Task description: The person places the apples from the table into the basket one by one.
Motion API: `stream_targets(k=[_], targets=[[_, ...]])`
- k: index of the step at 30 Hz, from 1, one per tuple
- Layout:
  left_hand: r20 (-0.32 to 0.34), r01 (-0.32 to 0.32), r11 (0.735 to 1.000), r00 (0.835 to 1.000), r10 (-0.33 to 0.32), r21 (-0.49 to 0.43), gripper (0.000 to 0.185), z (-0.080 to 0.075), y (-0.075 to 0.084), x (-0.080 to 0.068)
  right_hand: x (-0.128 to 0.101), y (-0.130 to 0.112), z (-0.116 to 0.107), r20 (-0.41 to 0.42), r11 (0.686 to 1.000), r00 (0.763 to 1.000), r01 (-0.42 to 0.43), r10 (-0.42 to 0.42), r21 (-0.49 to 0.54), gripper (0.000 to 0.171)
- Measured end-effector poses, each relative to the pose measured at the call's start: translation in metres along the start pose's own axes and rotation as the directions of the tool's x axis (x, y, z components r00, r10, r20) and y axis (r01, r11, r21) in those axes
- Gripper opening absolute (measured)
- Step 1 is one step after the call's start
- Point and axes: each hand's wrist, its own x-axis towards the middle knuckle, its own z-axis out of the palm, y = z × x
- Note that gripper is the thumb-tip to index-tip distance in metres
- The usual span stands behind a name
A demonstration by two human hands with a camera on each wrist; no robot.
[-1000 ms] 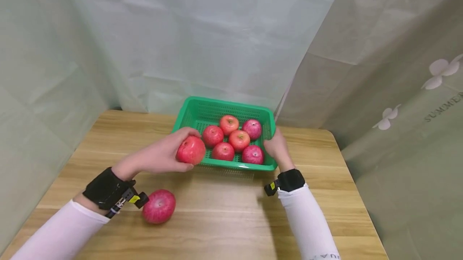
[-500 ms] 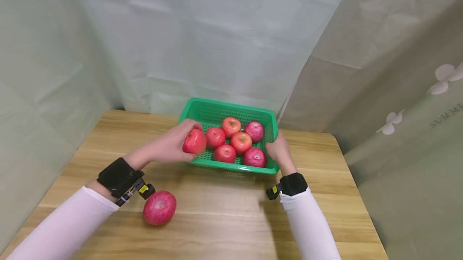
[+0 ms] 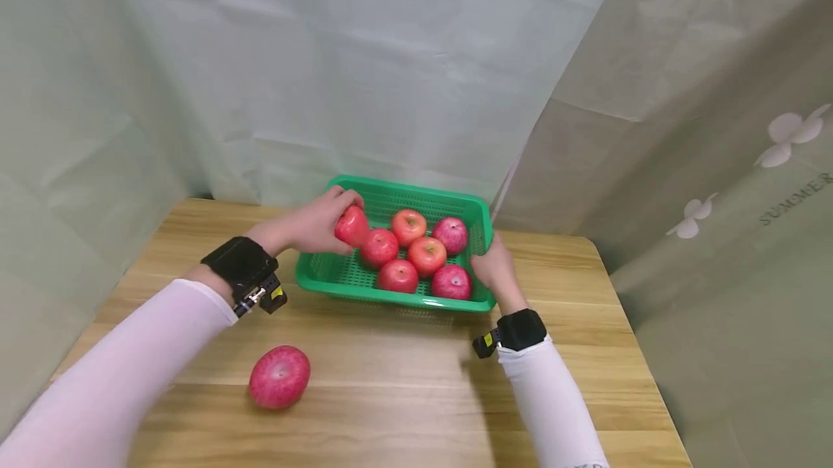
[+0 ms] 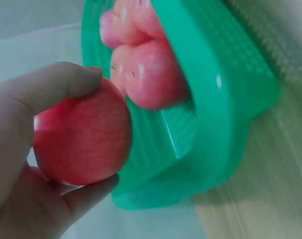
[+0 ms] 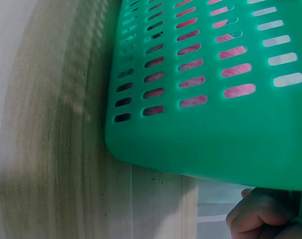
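Observation:
My left hand (image 3: 320,223) grips a red apple (image 4: 86,134), thumb on one side and fingers on the other. In the head view that apple hangs over the left end of a green plastic basket (image 3: 489,216). Several red and pinkish apples (image 3: 427,256) sit in the basket, mostly toward its middle and right. My right hand (image 3: 496,267) holds the basket's right end by the rim; in the right wrist view its curled fingers (image 5: 257,214) show at the rim's corner. Slotted basket wall fills most of that view.
One pinkish-red apple (image 3: 280,377) lies on the wooden table (image 3: 390,396), at the front left. Behind the basket hangs a pale curtain (image 3: 390,77), and a printed curtain (image 3: 729,164) borders the right side.
My left hand has carried its apple away from me and slightly right, from the basket's near left corner to over its left end. The right hand keeps its hold on the rim.

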Motion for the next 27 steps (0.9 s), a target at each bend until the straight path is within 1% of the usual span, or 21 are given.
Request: stream_targets(k=[4, 8, 11, 15, 21, 24, 27], targets=[[0.026, 0.027, 0.999, 0.999, -0.028, 0.027, 0.075, -0.002, -0.004, 0.009, -0.001, 0.0, -0.001, -0.006, 1.0, 1.0, -0.008, 0.008, -0.002, 0.07], [0.045, 0.035, 0.993, 0.998, -0.04, 0.112, 0.075, -0.002, -0.006, 0.019, -0.001, 0.001, -0.002, -0.011, 1.0, 1.0, -0.009, 0.009, -0.009, 0.069], [0.048, 0.039, 0.981, 0.998, -0.049, 0.188, 0.074, -0.003, -0.007, 0.026, -0.002, 0.001, -0.002, -0.014, 1.0, 1.0, -0.007, 0.007, -0.008, 0.069], [0.051, 0.083, 0.966, 0.994, -0.098, 0.245, 0.073, -0.003, -0.007, 0.034, -0.002, 0.001, -0.002, -0.014, 1.0, 1.0, -0.003, 0.003, 0.004, 0.067], [0.057, 0.147, 0.943, 0.984, -0.171, 0.298, 0.078, 0.002, -0.013, 0.043, -0.001, 0.001, -0.002, -0.017, 1.0, 1.0, 0.003, -0.003, -0.002, 0.066], [0.064, 0.149, 0.933, 0.982, -0.179, 0.328, 0.079, 0.003, -0.01, 0.046, -0.001, 0.001, -0.003, -0.02, 1.0, 1.0, 0.0, 0.0, 0.003, 0.065], [0.066, 0.123, 0.922, 0.985, -0.157, 0.367, 0.077, 0.002, -0.007, 0.048, -0.002, 0.001, -0.004, -0.023, 1.0, 1.0, -0.001, 0.001, 0.007, 0.065]])
